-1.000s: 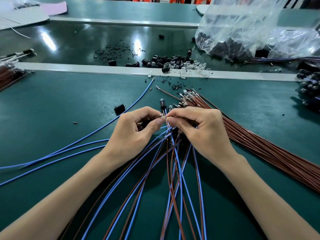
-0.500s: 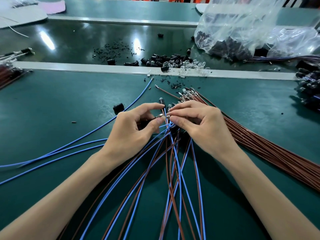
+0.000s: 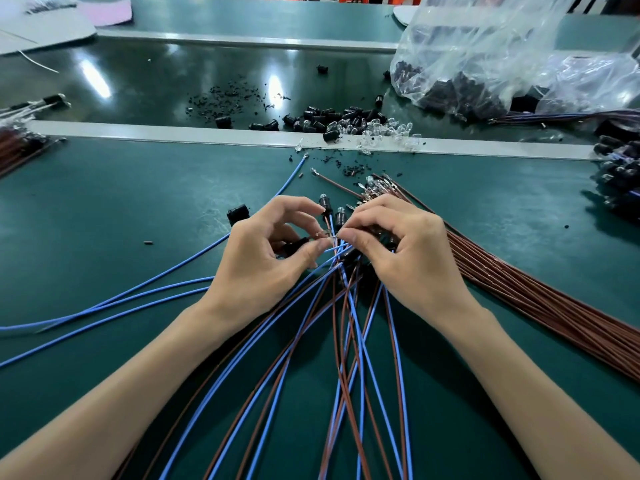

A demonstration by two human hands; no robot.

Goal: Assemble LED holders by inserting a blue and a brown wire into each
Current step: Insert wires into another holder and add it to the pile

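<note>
Nearest the person, thin round wires (image 3: 349,358) in matte blue and brown sleeving are fanning back from the holder (image 3: 295,244), their near ends running off the lower edge. The left hand (image 3: 263,258) is curling round this small black holder, the thumb pressing on it, and the fingers are hiding most of it. Just right of the holder, the right hand (image 3: 408,261) is pinching a wire (image 3: 327,234) by its bright metal tip. The two hands are almost touching, and I cannot tell that wire's colour. Just beyond the holder, two finished pieces (image 3: 325,202) are standing up, clear domes on top. Right of the holder, a thick brown bundle (image 3: 540,296) is lying slantwise, cut off at the edge. Left of it, loose blue strands (image 3: 138,296) are trailing away. The desk (image 3: 104,209) is showing a smooth green surface. Beyond the holder, a pale strip (image 3: 173,131) is crossing the desk, with a heap (image 3: 322,119) of black parts and clear LEDs (image 3: 388,131) lying along it. Farther right, a crinkled clear bag (image 3: 485,53) is slumping, its contents dark and blurred.
</note>
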